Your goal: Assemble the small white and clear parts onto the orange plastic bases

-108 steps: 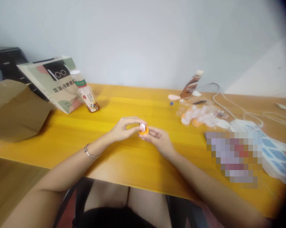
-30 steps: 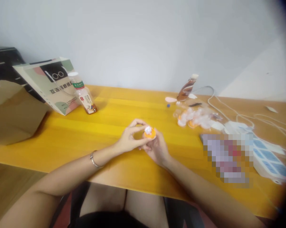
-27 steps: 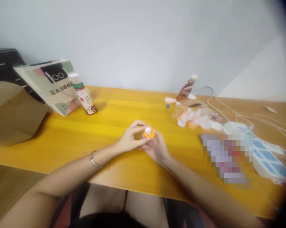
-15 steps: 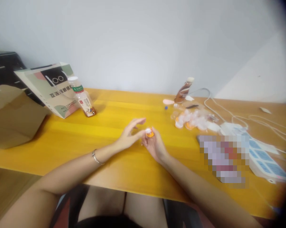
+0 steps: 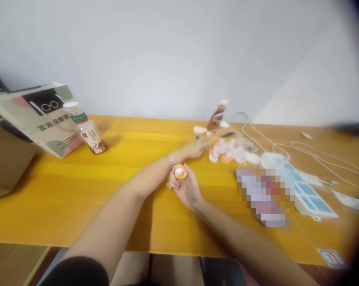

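Note:
My right hand, held above the table, has its fingers closed round a small orange bottle cap with a white patch on its face. Stretched out past it, my left hand wears a bracelet at the wrist and reaches to the left side of a pile of white and orange caps. Motion smears the fingers of that hand, so whether they touch a cap is unclear. A small blue cap lies just behind it.
Behind the pile stands a brown drink bottle. To the right are a pixelated flat item, a power strip and white cables. A paper bag, a clear labelled bottle and a brown bag stand left.
My left hand has moved right and away from my right hand, over to the caps. The orange cap stays in my right hand. The view has shifted to the right.

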The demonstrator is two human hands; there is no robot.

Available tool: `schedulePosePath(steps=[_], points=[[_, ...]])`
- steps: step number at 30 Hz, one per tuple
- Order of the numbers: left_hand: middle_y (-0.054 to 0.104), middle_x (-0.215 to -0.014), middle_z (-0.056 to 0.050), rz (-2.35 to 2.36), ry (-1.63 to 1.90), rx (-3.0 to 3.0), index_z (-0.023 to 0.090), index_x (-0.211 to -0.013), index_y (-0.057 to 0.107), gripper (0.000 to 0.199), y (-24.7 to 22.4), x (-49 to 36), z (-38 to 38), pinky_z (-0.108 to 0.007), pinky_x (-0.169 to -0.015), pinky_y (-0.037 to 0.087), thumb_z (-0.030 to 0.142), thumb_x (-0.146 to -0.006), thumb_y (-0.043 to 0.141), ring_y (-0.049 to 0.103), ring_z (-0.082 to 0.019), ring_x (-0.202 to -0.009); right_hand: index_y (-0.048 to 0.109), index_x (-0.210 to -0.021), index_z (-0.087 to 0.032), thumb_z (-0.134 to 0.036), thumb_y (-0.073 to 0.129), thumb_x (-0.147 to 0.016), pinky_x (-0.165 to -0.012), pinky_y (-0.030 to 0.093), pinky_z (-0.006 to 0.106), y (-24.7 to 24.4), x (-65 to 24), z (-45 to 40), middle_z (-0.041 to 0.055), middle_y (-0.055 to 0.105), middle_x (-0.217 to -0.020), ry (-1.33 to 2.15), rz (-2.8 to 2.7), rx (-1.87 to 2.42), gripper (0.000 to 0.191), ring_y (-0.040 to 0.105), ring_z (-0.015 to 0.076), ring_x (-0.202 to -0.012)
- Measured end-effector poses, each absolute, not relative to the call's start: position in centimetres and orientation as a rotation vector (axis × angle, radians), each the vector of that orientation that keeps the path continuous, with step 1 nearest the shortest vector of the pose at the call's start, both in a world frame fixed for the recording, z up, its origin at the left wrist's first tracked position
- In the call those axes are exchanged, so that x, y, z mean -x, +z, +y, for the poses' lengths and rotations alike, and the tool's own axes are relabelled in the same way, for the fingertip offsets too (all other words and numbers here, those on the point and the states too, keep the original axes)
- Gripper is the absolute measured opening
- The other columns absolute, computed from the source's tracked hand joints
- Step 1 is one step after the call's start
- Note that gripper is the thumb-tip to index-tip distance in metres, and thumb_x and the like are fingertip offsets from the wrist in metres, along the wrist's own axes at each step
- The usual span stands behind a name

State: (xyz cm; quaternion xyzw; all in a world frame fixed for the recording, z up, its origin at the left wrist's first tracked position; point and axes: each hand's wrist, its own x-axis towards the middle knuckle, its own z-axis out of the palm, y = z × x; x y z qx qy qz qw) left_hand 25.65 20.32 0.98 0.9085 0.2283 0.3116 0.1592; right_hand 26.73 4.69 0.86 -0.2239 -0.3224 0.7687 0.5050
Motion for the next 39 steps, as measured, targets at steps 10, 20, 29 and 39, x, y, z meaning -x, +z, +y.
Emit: schedulePosePath(steps=[10,20,29,39], points=[[0.060,-0.101,-0.008,0.933,0.929,-2.580,0.012,-0.096,0.059,0.021,-0.6,-19.1,19.0,-0.028,-0.088,0.042,0.015,-0.079,0.047,0.055,-0.017,-0.095,0.049,-0.069,-0.021,-0.045,0.038,-0.083,-0.053,0.035,0.025,0.6,-26.5,4.8,-0.0060,0.034,-0.047,1.879,-0.717,0.493,0.030,0.029,0.0092,-0.042],[0.055,-0.104,-0.007,1.063,1.322,-1.702,0.018,-0.114,0.048,0.040,0.0,-10.5,10.4,-0.029,-0.081,0.045,0.031,-0.077,0.056,0.054,-0.014,-0.090,0.054,-0.081,-0.022,-0.040,0.044,-0.082,-0.053,0.039,0.022,0.2,-26.7,5.5,-0.0053,0.038,-0.054,1.842,-0.635,0.489,0.021,0.035,0.0086,-0.046],[0.052,-0.095,-0.005,0.829,1.529,-1.594,0.018,-0.103,0.050,0.027,0.0,-12.1,5.2,-0.024,-0.081,0.044,0.026,-0.078,0.058,0.052,-0.012,-0.090,0.051,-0.080,-0.022,-0.042,0.046,-0.082,-0.053,0.038,0.022,-0.1,-26.5,5.5,-0.0048,0.040,-0.059,1.823,-0.690,0.517,0.020,0.036,0.0081,-0.047],[0.048,-0.098,-0.005,0.860,1.538,-1.718,0.020,-0.106,0.052,0.030,-0.3,-11.8,5.3,-0.026,-0.081,0.046,0.023,-0.077,0.059,0.051,-0.014,-0.093,0.050,-0.077,-0.022,-0.053,0.041,-0.081,-0.055,0.038,0.024,-0.2,-26.2,5.4,-0.0046,0.040,-0.058,1.904,-0.770,0.569,0.033,0.035,0.0088,-0.047]])
